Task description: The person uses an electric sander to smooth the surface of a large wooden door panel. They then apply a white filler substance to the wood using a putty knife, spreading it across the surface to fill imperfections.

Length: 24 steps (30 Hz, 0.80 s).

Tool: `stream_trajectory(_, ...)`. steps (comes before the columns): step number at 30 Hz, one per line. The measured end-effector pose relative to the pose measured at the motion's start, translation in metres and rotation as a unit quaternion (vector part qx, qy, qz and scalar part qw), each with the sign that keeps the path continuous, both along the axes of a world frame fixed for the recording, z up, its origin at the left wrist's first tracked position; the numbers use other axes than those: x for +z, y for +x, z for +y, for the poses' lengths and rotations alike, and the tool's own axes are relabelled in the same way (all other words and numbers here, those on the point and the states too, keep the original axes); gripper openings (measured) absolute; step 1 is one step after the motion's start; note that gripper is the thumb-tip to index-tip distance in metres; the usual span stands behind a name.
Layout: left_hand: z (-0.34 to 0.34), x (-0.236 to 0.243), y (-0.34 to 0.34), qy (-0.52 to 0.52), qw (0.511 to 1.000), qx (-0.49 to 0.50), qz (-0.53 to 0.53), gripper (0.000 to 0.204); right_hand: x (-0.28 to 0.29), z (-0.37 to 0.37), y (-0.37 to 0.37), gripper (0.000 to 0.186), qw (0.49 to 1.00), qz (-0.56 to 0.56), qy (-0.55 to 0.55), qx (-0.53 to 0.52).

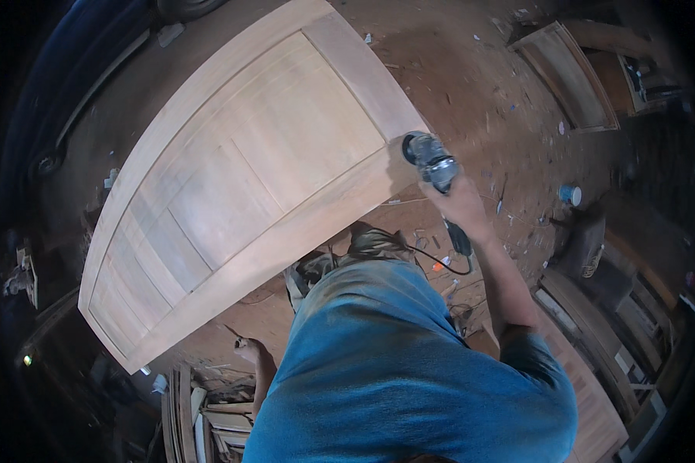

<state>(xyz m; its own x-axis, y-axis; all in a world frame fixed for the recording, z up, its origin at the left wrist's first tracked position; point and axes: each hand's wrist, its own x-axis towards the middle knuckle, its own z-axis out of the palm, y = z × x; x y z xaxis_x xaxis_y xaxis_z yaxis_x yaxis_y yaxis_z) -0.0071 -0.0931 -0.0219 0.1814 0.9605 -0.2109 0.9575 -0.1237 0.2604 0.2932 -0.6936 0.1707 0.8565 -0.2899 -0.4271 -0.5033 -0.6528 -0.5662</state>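
A pale wooden panelled door (316,231) lies face up before me, with raised panels inside its frame. My right hand (459,202) is wrapped round the body of an angle grinder (439,166). The grinder's round disc rests at the door's near right corner, on the frame; its exact contact is hidden under the tool. A black cord loops from the grinder back toward my legs. Low on the left, my left hand (247,349) hangs beside my body, apart from the door. Its fingers are curled round something small and dark that I cannot make out.
Brown, littered ground (471,85) surrounds the door. A framed wooden panel (575,77) lies at the far right, with a white and blue tub (570,194) nearer. Stacked boards (587,332) fill the lower right; more timber (185,413) lies lower left. A dark car (69,85) stands far left.
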Motion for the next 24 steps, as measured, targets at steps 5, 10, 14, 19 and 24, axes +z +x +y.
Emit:
stream_trajectory(5,-0.004,0.003,0.013,0.001,1.0,0.006,0.0,0.04,0.002,0.002,-0.017,0.046,0.997,-0.038,0.033,-0.058)
stream_trajectory(10,-0.036,0.026,0.03,-0.027,0.999,0.038,-0.001,0.04,-0.017,0.007,-0.024,0.048,0.994,-0.047,-0.008,-0.096)
stream_trajectory(14,-0.019,0.018,0.005,-0.012,1.0,-0.011,-0.023,0.038,-0.022,0.005,-0.021,0.047,0.994,-0.058,-0.006,-0.089)
stream_trajectory(19,-0.007,0.018,-0.035,0.04,0.995,-0.084,-0.026,0.037,-0.007,0.022,-0.029,0.061,0.999,0.022,0.028,-0.001)
stream_trajectory(24,0.005,0.024,-0.049,0.04,0.998,-0.032,-0.029,0.037,-0.022,0.093,-0.061,0.08,0.979,0.116,-0.045,0.159)
